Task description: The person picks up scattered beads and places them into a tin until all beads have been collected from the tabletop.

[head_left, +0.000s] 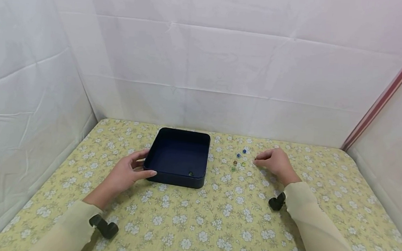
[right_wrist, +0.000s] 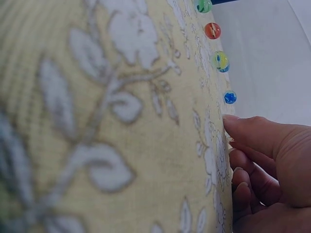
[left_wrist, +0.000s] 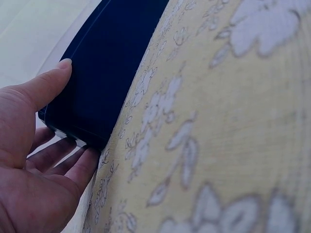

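My left hand (head_left: 126,173) holds the near left corner of a dark blue square tin (head_left: 179,180). Its thumb lies on the front wall and its fingers touch the side wall, as the left wrist view also shows. Inside the tin, near its front right corner, sits a green marble (head_left: 191,174). My right hand (head_left: 277,164) rests low at the cloth with curled fingers, thumb and forefinger close together; whether a marble is between them is hidden. Left of it lie blue marbles (head_left: 244,151), a yellow marble (right_wrist: 221,61), a red marble (right_wrist: 212,31) and a green marble (right_wrist: 203,5).
A yellow flowered cloth (head_left: 193,230) covers the table. White sheets (head_left: 205,63) hang behind it and on both sides, with a red strip (head_left: 386,95) at the right corner. Each wrist wears a black camera mount (head_left: 277,201).
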Available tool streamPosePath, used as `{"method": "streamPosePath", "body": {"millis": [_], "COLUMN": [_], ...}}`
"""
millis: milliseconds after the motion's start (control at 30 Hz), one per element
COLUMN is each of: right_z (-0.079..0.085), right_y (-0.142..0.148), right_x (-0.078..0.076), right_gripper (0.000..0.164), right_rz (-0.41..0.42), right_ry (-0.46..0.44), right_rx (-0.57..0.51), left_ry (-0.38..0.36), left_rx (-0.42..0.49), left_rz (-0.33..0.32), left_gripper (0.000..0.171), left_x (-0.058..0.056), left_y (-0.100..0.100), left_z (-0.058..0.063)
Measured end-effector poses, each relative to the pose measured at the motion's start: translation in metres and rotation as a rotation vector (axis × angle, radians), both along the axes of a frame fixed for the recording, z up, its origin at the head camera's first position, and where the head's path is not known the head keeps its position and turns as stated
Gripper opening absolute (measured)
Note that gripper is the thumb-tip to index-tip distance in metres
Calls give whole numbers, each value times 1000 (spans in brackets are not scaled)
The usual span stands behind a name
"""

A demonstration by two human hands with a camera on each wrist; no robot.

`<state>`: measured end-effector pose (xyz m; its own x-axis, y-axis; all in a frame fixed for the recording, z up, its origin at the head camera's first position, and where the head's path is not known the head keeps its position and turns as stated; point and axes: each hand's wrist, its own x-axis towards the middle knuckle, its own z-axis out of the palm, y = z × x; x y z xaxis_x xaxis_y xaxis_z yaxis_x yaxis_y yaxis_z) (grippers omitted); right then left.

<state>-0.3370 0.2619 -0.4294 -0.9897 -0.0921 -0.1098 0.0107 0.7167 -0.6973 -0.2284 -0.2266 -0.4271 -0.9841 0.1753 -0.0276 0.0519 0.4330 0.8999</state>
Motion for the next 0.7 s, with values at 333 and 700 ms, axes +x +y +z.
{"method": "streamPosePath", "body": {"millis": [333, 700], "right_z": [1, 5], "right_y": [0, -4], "right_x": [1, 11], "right_gripper": [28, 27], "right_rz": [-8, 1], "right_ry": [-6, -5], "right_rx": [23, 14], "left_ry": [6, 2], "left_rx": [-6, -12], "left_rz": [3, 4], "left_gripper": [90, 90], "left_x": [0, 0], "left_y": [0, 0], "left_z": [-1, 0]}}
